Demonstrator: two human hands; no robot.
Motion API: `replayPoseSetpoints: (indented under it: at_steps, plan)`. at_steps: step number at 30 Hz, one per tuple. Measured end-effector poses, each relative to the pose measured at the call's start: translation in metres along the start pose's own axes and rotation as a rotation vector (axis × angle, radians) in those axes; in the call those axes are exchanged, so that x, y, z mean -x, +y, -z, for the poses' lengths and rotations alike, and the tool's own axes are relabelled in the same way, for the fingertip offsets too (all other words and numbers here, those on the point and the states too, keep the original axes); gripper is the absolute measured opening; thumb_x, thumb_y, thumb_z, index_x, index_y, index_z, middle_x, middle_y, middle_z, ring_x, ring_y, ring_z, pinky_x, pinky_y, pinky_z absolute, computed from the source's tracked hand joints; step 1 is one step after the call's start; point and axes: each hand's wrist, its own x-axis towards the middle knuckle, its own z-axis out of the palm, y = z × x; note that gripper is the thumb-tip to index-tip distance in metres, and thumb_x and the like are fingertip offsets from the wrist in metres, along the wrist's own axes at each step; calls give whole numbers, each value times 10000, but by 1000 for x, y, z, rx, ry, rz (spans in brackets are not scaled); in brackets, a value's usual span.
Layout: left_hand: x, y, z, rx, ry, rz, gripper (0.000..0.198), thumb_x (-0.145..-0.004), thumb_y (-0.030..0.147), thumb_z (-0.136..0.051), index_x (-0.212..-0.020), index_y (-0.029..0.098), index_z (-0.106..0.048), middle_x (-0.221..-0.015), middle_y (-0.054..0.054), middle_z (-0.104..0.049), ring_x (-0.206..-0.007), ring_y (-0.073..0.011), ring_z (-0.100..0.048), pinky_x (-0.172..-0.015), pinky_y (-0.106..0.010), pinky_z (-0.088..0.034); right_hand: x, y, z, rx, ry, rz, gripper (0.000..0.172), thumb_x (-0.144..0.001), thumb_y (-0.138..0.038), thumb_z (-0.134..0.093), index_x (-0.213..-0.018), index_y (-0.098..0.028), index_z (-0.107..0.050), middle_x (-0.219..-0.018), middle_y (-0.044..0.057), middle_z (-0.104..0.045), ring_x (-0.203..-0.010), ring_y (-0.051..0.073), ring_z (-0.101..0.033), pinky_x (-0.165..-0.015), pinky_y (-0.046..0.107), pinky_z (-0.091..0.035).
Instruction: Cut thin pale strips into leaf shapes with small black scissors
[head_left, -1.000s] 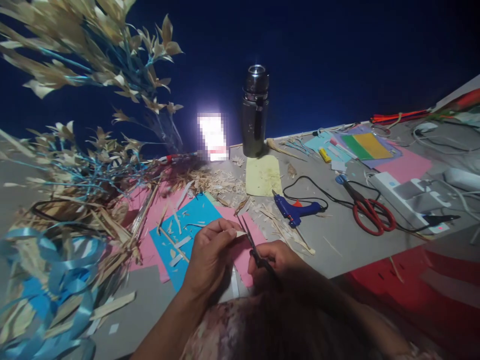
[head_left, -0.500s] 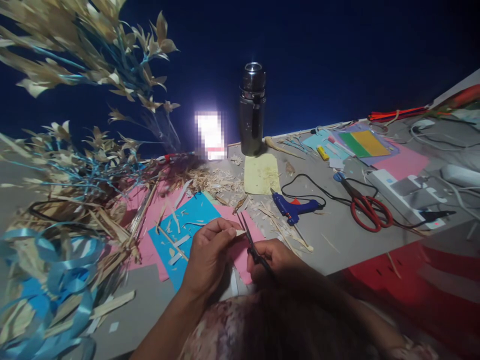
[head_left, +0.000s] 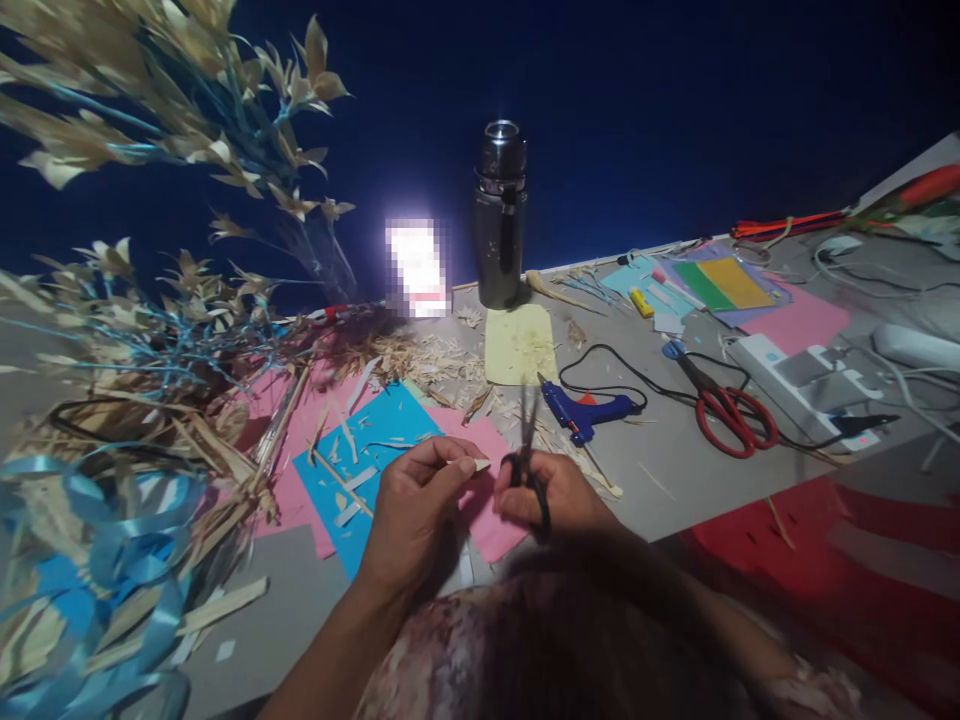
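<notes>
Between thumb and fingers, my left hand (head_left: 416, 500) pinches a small pale piece of dried husk (head_left: 480, 465), its pointed tip sticking out to the right. My right hand (head_left: 559, 490) grips a pair of small black scissors (head_left: 529, 450) by the handles, blades pointing up and away from me, slightly blurred. The scissors stand a little to the right of the piece, apart from it. Under both hands lie a pink sheet (head_left: 495, 535) and a blue sheet (head_left: 390, 415) strewn with cut scraps.
A blue glue gun (head_left: 589, 410) and red-handled scissors (head_left: 735, 420) lie to the right, near a white power strip (head_left: 787, 395). A steel flask (head_left: 501, 220) stands behind a yellow sheet (head_left: 517, 350). Dried husk flowers (head_left: 202, 290) and blue ribbon (head_left: 127, 530) fill the left.
The scissors have moved right, away from the pale piece, and their blades have swung more upright. My left hand keeps its pinch in nearly the same place.
</notes>
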Motion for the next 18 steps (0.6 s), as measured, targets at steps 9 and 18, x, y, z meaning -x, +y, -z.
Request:
replayPoseSetpoints:
  at_steps: [9, 18]
  plan:
    - [4, -7, 5, 137, -177, 53, 205, -748, 346, -835, -848, 187, -752, -802, -38, -726, -755, -158, -654, -752, -263, -495, -8, -11, -3, -55, 207, 302, 204, -684, -286, -787, -752, -181, -626, -654, -37, -533, -568, 103, -449, -524, 226, -360]
    - [1, -31, -5, 277, -185, 105, 159, -759, 227, -818, -792, 178, -671, -764, -11, -684, -725, -142, -615, -706, -254, -476, -14, 9, -10, -188, 195, 373, 183, -697, -230, -775, -759, -190, -607, -701, -23, -587, -602, 119, -505, -568, 242, -393]
